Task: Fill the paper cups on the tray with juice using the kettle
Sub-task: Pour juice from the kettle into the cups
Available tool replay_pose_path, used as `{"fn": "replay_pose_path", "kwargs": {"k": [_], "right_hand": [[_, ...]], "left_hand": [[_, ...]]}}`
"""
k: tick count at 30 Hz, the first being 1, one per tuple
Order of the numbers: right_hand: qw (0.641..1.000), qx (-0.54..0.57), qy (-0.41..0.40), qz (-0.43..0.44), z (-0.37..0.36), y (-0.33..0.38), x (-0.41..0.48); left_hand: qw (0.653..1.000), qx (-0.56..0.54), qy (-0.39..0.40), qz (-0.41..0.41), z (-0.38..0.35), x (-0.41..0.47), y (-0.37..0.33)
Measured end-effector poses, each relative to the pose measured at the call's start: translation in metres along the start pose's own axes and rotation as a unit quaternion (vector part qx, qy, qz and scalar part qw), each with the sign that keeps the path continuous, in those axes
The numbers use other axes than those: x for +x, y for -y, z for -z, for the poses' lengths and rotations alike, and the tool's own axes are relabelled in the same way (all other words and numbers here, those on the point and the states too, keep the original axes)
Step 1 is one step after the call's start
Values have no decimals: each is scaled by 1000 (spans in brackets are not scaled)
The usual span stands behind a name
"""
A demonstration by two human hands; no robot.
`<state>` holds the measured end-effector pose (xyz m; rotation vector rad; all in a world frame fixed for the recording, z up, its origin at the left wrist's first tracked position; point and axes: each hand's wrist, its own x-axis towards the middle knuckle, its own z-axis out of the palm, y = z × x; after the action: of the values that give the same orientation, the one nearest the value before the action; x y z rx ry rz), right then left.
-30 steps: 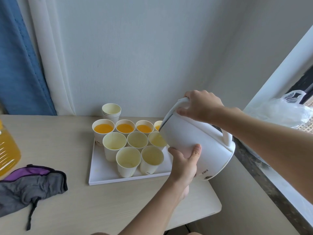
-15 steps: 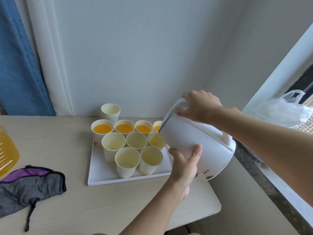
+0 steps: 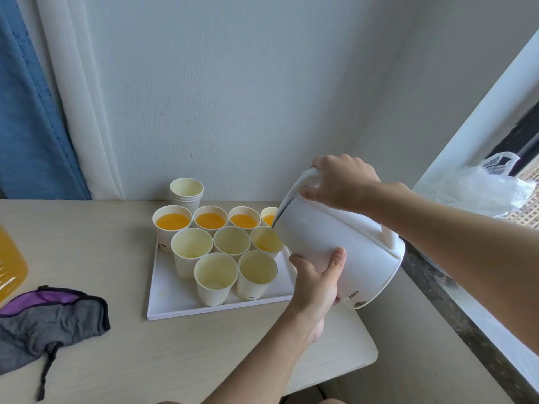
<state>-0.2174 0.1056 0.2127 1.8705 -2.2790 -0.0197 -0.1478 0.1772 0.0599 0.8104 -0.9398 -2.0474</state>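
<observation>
A white kettle hangs tilted over the right end of the white tray, its spout at the right cup of the middle row, which holds a little orange juice. My right hand grips the kettle's top by the lid. My left hand cups the kettle's body from below. The back-row cups are full of juice; the rightmost one is partly hidden by the kettle. Several other cups in the middle and front rows look empty.
A stack of spare cups stands behind the tray by the wall. A juice bottle and a grey-purple cloth lie at the table's left. A plastic bag sits on the window sill, right. The table edge runs just right of the tray.
The kettle stays tilted over the same middle-row cup, and that cup now shows more juice. Both hands keep their hold.
</observation>
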Motion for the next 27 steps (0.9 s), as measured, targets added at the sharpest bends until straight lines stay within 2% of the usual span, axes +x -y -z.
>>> {"fn": "replay_pose_path", "kwargs": {"k": [27], "right_hand": [[1000, -11, -3, 3, 0, 2, 1]], "left_hand": [[1000, -8, 5, 1, 0, 0, 0]]}}
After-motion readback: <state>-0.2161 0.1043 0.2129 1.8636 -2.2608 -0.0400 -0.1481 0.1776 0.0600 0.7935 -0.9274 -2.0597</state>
